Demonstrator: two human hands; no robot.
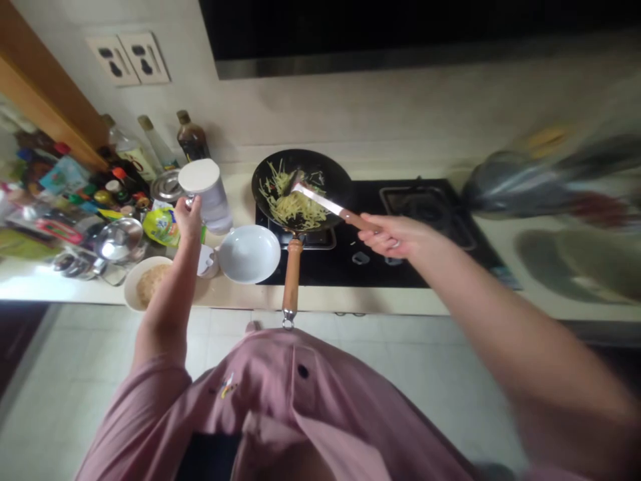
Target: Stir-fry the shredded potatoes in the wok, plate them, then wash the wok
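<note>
My right hand is closed around the wooden handle of a metal spatula, whose blade rests among pale green shredded vegetables in a black wok. The wok's wooden handle points toward me, untouched. My left hand is closed at the near left side of a clear container with a white lid. A small shiny piece shows at its fingertips; I cannot make out what it is. Close by on the right stands a white bowl, beside a small white lidded pot.
The wok sits on the left part of a black gas stove. Sauce bottles, a metal bowl and a bowl of pale food crowd the left counter. A range hood hangs above. Blurred items stand at right.
</note>
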